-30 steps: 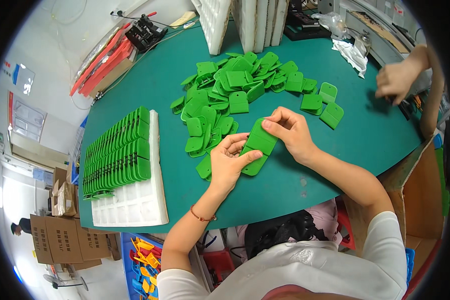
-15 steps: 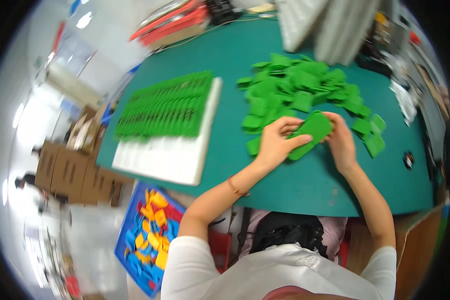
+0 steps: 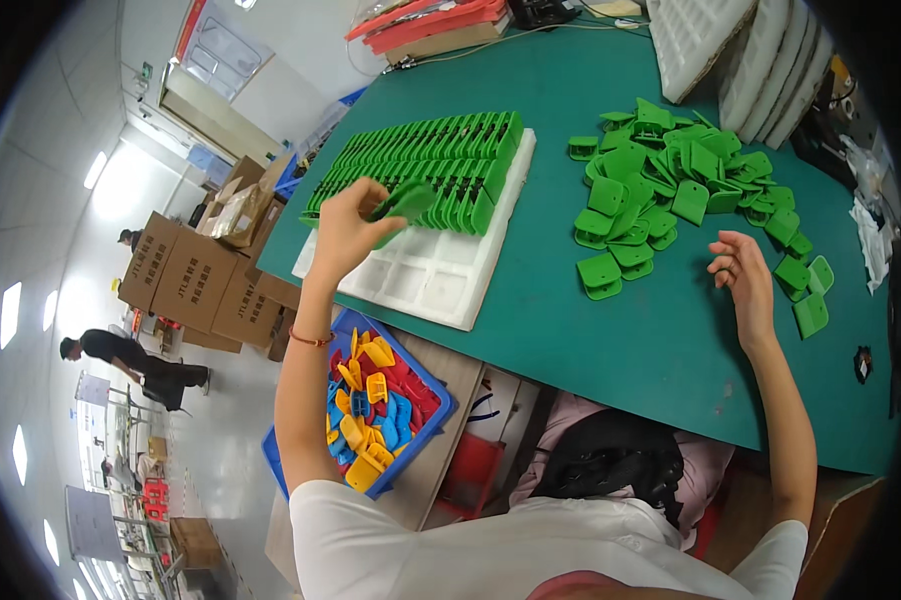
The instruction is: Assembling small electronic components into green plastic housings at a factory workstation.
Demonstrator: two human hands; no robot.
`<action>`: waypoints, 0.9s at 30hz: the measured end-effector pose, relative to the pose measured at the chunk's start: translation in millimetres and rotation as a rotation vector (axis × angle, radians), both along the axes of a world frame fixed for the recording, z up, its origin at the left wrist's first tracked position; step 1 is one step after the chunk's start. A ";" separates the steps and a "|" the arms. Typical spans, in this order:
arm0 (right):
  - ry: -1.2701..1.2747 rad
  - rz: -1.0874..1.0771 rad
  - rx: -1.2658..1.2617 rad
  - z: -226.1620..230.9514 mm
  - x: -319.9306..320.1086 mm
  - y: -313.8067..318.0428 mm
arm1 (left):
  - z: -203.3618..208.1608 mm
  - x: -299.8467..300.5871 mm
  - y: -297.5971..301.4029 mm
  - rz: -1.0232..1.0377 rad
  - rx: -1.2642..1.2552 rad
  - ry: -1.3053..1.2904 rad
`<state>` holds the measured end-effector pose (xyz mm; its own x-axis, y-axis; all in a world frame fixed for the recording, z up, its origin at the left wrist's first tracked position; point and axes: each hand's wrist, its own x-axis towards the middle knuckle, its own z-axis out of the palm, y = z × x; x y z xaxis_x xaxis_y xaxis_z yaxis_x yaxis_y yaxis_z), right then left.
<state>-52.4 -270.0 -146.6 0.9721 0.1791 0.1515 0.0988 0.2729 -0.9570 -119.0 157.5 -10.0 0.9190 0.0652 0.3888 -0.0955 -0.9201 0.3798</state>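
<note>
My left hand (image 3: 346, 232) is closed on a green plastic piece (image 3: 407, 201) with rounded ends, somewhat blurred. It holds the piece over the near edge of the rows of green pieces (image 3: 425, 150), which stand upright and close together in a white foam tray (image 3: 448, 290). Bare square pockets show along the tray's near side. My right hand (image 3: 744, 283) hovers above the table, fingers loosely bent and apart, with nothing in it. Just beyond and left of that hand lies a heap of loose green plastic pieces (image 3: 660, 175).
A blue bin (image 3: 432, 420) of yellow, blue and red plastic pieces stands below the near left table edge. White foam trays (image 3: 705, 45) lean at the back right. Red folders (image 3: 435, 25) lie at the far edge. Cardboard boxes (image 3: 202, 285) and another person (image 3: 140, 360) are off left.
My left hand has carried the green piece left, from beside the heap to the foam tray. My right hand has let go of it and moved slightly away. The view has shifted left.
</note>
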 end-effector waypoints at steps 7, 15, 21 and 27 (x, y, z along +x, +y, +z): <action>0.022 -0.018 -0.019 0.3 -5.9 -3.7 | -25.5 9.6 20.8 -0.387 0.408 -0.005; -0.058 -0.012 -0.056 -6.3 -5.4 1.5 | -45.1 17.1 25.2 -0.284 0.488 -0.160; -0.072 0.037 -0.003 -8.5 -4.9 -0.1 | -26.6 17.0 -6.5 -0.255 0.792 -0.117; -0.176 -0.022 -0.171 -24.5 1.5 -1.9 | 14.2 24.2 -148.6 -0.397 0.626 -0.070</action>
